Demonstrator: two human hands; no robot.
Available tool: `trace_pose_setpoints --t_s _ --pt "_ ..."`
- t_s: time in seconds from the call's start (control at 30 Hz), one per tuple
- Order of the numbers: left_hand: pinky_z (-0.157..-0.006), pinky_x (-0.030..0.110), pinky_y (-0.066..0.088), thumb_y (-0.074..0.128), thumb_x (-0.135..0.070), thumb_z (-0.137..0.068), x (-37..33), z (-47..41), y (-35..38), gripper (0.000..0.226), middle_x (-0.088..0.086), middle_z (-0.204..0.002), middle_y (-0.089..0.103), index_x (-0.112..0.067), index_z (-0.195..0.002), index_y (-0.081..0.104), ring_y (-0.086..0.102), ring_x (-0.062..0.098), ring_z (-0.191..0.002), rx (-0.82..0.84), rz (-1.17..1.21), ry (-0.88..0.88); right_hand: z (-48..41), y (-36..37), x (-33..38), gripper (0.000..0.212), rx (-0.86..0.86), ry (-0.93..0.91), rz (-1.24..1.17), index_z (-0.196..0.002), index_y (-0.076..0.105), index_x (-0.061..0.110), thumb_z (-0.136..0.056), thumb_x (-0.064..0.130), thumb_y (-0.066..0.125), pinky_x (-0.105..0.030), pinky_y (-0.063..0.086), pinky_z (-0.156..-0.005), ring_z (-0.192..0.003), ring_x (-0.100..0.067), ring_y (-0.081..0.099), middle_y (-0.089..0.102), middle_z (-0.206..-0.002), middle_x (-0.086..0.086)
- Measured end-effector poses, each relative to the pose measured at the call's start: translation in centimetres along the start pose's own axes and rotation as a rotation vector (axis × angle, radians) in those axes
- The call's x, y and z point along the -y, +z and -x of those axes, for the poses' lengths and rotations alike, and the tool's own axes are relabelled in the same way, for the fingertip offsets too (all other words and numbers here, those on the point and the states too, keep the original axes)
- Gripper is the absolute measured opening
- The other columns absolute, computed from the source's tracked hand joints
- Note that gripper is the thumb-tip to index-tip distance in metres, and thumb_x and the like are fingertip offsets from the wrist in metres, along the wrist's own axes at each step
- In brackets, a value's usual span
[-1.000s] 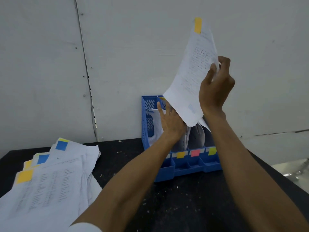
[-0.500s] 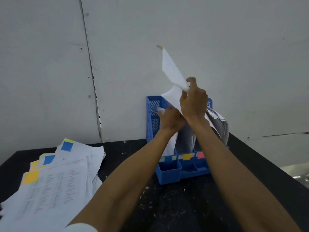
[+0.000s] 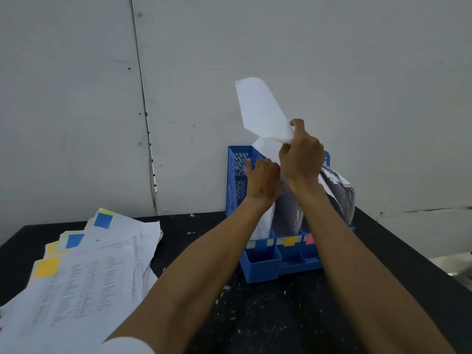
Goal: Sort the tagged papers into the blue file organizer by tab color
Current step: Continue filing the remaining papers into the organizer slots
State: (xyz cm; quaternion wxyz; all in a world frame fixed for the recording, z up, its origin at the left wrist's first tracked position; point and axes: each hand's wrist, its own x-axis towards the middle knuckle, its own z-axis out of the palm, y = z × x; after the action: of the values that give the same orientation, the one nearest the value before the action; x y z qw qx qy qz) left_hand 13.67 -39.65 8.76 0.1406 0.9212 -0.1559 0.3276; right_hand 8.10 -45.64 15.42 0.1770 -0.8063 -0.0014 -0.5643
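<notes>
Filing sheet [image 3: 263, 111] into organizer [image 3: 237, 180] | right hand [image 3: 301, 159] pinches it; left hand [image 3: 263, 182] grip unclear | pile [image 3: 89, 277] unsorted, table's [image 3: 268, 318] left edge.

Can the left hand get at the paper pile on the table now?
Probably yes: the pile lies uncovered to its left, but the left hand is occupied at the blue organizer.

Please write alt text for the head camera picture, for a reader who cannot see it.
A person's right grip holds a bent white sheet above the blue file organizer, while the left grip reaches among the filed papers in it. The organizer stands on a black table, and a pile of tagged papers lies at the left.
</notes>
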Motion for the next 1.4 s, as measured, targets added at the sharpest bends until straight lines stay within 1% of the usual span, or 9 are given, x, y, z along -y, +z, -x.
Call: trace_pose_setpoints --t_s 0.1,0.2,0.33,0.53,0.8,0.93,1.07,1.2,1.4 --pt "-0.086 0.039 0.049 0.061 -0.019 -0.085 -0.1 -0.1 -0.5 0.010 0.010 -0.097 0.061 -0.009 -0.085 0.059 0.060 0.026 -0.089 -0.114 0.180 -0.174 0.1 0.3 -0.5 0.032 0.127 -0.009 0.054 -0.123 0.053 0.009 -0.093 0.019 0.057 -0.039 0.056 -0.076 -0.088 -0.031 0.069 0.070 -0.100 -0.013" --pt "-0.094 0.045 0.044 0.065 -0.032 -0.083 0.1 -0.4 -0.3 0.027 0.008 -0.104 0.062 -0.015 -0.103 0.061 0.059 0.026 -0.096 -0.138 0.063 -0.145 0.7 0.6 -1.3 0.031 0.226 0.002 0.085 -0.122 0.051 0.010 -0.093 0.020 0.055 -0.041 0.055 -0.076 -0.087 -0.033 0.067 0.069 -0.096 -0.014" --pt "-0.114 0.063 0.011 0.053 -0.043 -0.091 0.3 -0.2 -1.2 0.041 0.003 -0.111 0.068 -0.021 -0.125 0.056 0.057 0.026 -0.116 0.347 0.073 0.039 1.1 0.5 -1.5 0.025 0.219 0.038 0.089 -0.114 0.057 0.008 -0.090 0.016 0.056 -0.039 0.053 -0.071 -0.084 -0.034 0.066 0.069 -0.092 -0.015" --pt "-0.111 0.070 -0.004 0.051 -0.054 -0.092 0.1 0.3 -1.9 0.086 0.002 -0.162 0.007 -0.021 -0.155 0.003 -0.001 0.023 -0.150 0.399 0.080 0.227 1.2 -0.5 -0.6 0.022 0.081 0.021 0.021 -0.094 0.061 0.004 -0.080 0.021 0.067 -0.031 0.050 -0.060 -0.078 -0.030 0.068 0.070 -0.088 -0.013" --pt "-0.113 0.066 -0.002 0.044 -0.030 -0.100 -0.4 -0.3 -3.8 0.051 0.012 -0.155 0.029 -0.011 -0.146 0.034 0.015 0.032 -0.146 0.588 0.248 0.028 2.8 -0.3 -1.5 0.028 0.150 0.063 0.070 -0.089 0.061 0.004 -0.077 0.026 0.073 -0.035 0.053 -0.056 -0.074 -0.032 0.067 0.069 -0.083 -0.015" --pt "-0.106 0.061 0.031 0.048 -0.016 -0.095 0.3 -0.3 -2.9 0.022 0.014 -0.114 0.065 -0.006 -0.106 0.065 0.056 0.031 -0.113 0.389 0.344 -0.077 4.6 0.2 -2.9 0.020 0.358 0.171 0.151 -0.097 0.065 0.001 -0.092 0.017 0.053 -0.031 0.042 -0.062 -0.085 -0.033 0.064 0.067 -0.094 -0.018" --pt "-0.065 0.035 0.048 0.047 -0.001 -0.084 2.1 -0.1 -2.8 0.026 0.017 -0.080 0.066 -0.013 -0.064 0.057 0.063 0.036 -0.083 0.103 0.690 -0.220 7.1 0.8 -4.2 0.014 0.680 0.244 0.260 -0.097 0.062 0.001 -0.087 0.009 0.059 -0.038 0.051 -0.071 -0.096 -0.036 0.063 0.065 -0.100 -0.019" --pt "-0.092 0.032 0.047 0.044 -0.003 -0.091 4.6 -0.1 -3.0 0.031 0.012 -0.115 0.067 -0.005 -0.112 0.067 0.060 0.025 -0.107 0.059 0.738 -0.278 8.6 1.1 -4.4 0.026 0.914 0.407 0.230 -0.110 0.058 0.001 -0.086 0.010 0.062 -0.039 0.050 -0.079 -0.104 -0.034 0.059 0.060 -0.112 -0.018" --pt "-0.084 0.011 0.040 0.047 -0.006 -0.096 9.9 2.5 -5.3 0.027 0.009 -0.115 0.068 -0.005 -0.113 0.067 0.060 0.014 -0.104 -0.001 0.713 -0.204 6.9 0.5 -1.7 0.034 0.782 0.321 0.232 -0.106 0.060 0.004 -0.082 0.027 0.068 -0.034 0.045 -0.070 -0.098 -0.033 0.061 0.064 -0.107 -0.016"
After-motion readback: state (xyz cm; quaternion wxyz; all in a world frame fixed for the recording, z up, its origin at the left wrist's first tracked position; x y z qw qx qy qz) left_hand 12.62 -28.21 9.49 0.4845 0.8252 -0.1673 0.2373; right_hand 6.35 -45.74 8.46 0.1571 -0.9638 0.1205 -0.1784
